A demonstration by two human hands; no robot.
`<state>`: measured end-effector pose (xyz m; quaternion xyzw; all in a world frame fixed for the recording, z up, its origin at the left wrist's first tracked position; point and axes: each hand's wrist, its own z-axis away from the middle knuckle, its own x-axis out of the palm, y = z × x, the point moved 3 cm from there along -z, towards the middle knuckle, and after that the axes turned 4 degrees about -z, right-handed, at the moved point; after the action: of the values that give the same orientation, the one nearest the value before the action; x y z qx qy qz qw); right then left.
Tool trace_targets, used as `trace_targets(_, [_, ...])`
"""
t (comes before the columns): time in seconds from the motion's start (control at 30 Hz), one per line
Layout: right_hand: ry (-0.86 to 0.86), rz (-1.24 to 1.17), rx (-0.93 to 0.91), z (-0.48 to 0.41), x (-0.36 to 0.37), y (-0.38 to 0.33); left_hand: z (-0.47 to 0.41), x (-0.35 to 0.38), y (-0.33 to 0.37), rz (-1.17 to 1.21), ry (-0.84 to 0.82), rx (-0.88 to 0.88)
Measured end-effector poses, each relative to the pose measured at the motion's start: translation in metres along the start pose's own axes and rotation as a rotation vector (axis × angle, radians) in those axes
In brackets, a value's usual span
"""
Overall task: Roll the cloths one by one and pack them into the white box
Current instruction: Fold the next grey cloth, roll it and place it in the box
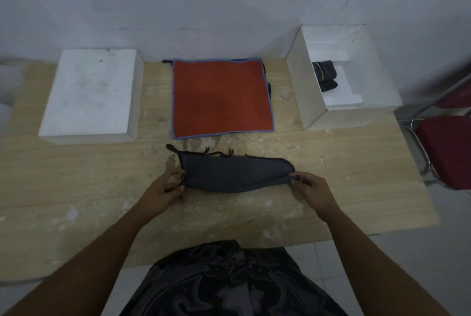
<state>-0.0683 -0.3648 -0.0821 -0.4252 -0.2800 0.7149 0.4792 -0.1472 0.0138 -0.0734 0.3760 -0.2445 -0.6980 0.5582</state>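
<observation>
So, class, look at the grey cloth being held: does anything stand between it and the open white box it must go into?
Nothing visible does. Bare table lies between the grey cloth and the white box, whose top is open. The orange cloth sits left of that path.
</observation>
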Motion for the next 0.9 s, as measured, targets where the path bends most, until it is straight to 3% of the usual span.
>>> trace_targets(0.13, [-0.005,-0.020,-0.006,-0.003,-0.005,0.004,-0.002,-0.008,-0.002,0.062,-0.020,-0.041])
trace_targets(0.3, [0.009,0.025,-0.047,-0.008,-0.009,0.001,0.001,-0.012,-0.003,-0.107,-0.072,-0.046])
trace_targets(0.57, [0.019,-0.165,-0.011,-0.012,-0.005,-0.005,0.000,-0.017,-0.006,-0.220,0.190,0.047])
trace_targets(0.63, [0.033,-0.182,0.009,-0.014,-0.004,-0.009,-0.003,-0.016,-0.001,-0.140,0.239,0.063])
trace_targets(0.77, [0.057,0.047,0.015,-0.023,0.001,-0.014,-0.009,-0.012,0.010,-0.030,0.263,0.071])
trace_targets(0.9, [0.066,0.316,0.015,-0.033,0.007,-0.014,-0.016,-0.004,0.022,-0.090,0.331,0.068])
